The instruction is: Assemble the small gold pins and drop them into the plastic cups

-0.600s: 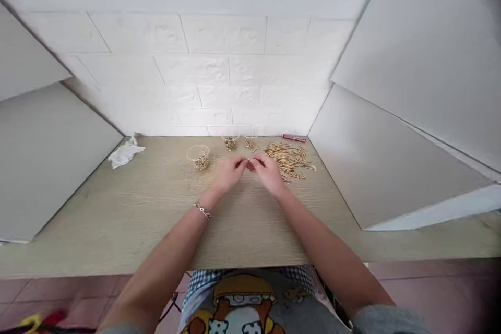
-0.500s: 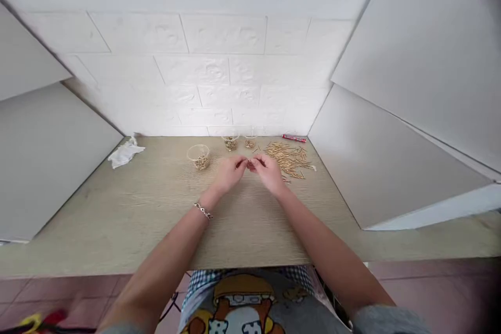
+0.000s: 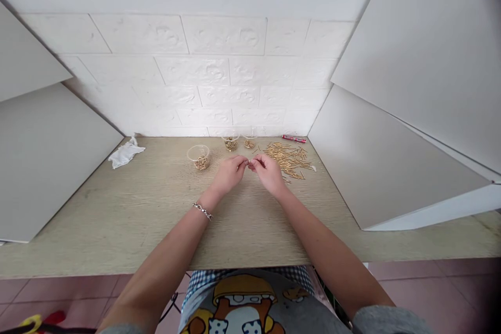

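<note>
My left hand (image 3: 230,173) and my right hand (image 3: 268,173) meet fingertip to fingertip above the middle of the table. Both are closed in a pinch around something tiny that the fingers mostly hide; its kind cannot be made out. Beside my right hand spreads a loose pile of thin gold-coloured metal pins (image 3: 287,159). To the left of my left hand stands a clear plastic cup (image 3: 198,153) with small gold-coloured pieces in it. Behind my hands are two more clear cups, one with darker brass-like pieces (image 3: 230,144) and one with a few small pieces (image 3: 249,144).
A red marker-like tube (image 3: 294,139) lies by the back wall, behind the pins. Crumpled white tissue (image 3: 126,153) rests at the far left. Grey-white panels (image 3: 407,151) flank the wooden table (image 3: 148,219) on both sides, and a white brick-patterned wall (image 3: 207,70) closes the back.
My hands stay together in almost the same place, with only slight movement of the fingers. The cups and the pile of pins have not moved.
</note>
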### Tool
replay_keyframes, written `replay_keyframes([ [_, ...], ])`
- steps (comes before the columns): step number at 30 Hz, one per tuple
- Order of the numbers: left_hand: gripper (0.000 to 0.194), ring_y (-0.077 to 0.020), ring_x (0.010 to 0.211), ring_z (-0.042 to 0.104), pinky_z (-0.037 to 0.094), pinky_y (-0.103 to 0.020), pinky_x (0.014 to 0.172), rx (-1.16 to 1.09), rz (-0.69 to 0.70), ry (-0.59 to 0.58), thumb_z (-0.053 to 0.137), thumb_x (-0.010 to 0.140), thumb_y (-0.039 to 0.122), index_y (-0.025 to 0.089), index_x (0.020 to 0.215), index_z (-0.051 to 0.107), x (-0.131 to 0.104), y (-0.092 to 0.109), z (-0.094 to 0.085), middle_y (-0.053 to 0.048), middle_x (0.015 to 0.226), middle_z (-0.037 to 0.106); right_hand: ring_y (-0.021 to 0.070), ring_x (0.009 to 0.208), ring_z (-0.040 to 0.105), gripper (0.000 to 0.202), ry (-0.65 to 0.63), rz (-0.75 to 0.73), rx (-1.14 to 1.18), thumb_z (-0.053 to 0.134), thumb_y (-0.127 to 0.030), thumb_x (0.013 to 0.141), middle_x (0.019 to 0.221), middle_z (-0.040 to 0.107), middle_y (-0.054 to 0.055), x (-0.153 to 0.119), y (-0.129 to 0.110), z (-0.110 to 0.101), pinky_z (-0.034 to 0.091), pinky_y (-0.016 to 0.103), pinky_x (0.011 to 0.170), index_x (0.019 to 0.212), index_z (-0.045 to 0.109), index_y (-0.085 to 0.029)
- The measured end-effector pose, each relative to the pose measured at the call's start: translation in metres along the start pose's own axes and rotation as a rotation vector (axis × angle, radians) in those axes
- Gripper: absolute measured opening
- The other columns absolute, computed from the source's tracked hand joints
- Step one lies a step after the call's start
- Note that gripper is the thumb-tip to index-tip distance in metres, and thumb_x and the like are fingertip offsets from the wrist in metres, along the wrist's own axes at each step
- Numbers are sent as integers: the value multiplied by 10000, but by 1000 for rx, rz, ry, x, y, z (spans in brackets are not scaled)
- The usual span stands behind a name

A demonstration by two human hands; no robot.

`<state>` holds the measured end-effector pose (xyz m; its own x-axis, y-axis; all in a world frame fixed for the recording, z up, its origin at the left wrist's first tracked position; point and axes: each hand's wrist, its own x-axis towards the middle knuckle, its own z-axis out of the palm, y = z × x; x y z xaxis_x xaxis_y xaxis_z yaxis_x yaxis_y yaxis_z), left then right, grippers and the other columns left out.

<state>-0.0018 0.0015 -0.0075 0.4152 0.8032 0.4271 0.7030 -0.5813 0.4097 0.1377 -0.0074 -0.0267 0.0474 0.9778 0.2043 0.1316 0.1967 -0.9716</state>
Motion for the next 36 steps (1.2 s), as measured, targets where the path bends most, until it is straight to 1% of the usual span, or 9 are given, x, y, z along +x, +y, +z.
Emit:
replay_keyframes([
  [5,216,-141,752,546,421,-245,686,87,89,-1,375,855,163,163,794,583,-1,0,-1,-39,787,599,151,686,600,101,20,-125,-264,488,-234,769,688,637,4,-2,-3,-4,458,302,693,716,563,-194],
  [7,214,-143,765,545,426,-248,693,119,106,-6,373,860,168,166,816,582,-2,0,-1,-42,808,595,147,676,584,109,21,-162,-331,480,-224,773,689,632,5,-2,-3,-4,442,290,680,713,566,-193],
  [15,202,-154,786,538,436,-266,705,207,119,-23,376,859,161,168,843,577,-3,3,-2,-48,826,579,145,677,548,135,53,-284,-477,456,-216,799,719,620,18,-3,0,-4,404,268,666,732,571,-191],
  [19,204,-159,793,533,435,-275,718,241,124,-36,369,863,161,168,848,572,-4,4,-3,-49,821,573,148,683,538,146,43,-337,-542,442,-202,808,726,613,26,-3,1,-5,392,266,663,744,572,-187],
  [27,208,-161,818,531,436,-280,745,235,129,-67,365,855,140,174,861,569,-4,-1,-1,-51,829,564,148,678,527,158,-8,-363,-570,439,-207,812,717,604,25,-2,-2,-9,379,261,652,741,579,-185],
  [31,210,-156,817,544,437,-268,742,167,127,-55,371,853,144,180,866,578,-3,-3,0,-47,837,582,137,658,533,147,-54,-294,-511,455,-206,798,700,613,7,-1,-5,-11,384,249,646,731,586,-193],
  [36,229,-148,790,560,442,-260,720,62,89,-41,366,859,162,177,846,594,-2,-2,1,-43,818,606,131,668,552,145,-111,-225,-439,459,-206,785,703,628,-6,1,-7,-15,397,248,655,736,595,-194],
])
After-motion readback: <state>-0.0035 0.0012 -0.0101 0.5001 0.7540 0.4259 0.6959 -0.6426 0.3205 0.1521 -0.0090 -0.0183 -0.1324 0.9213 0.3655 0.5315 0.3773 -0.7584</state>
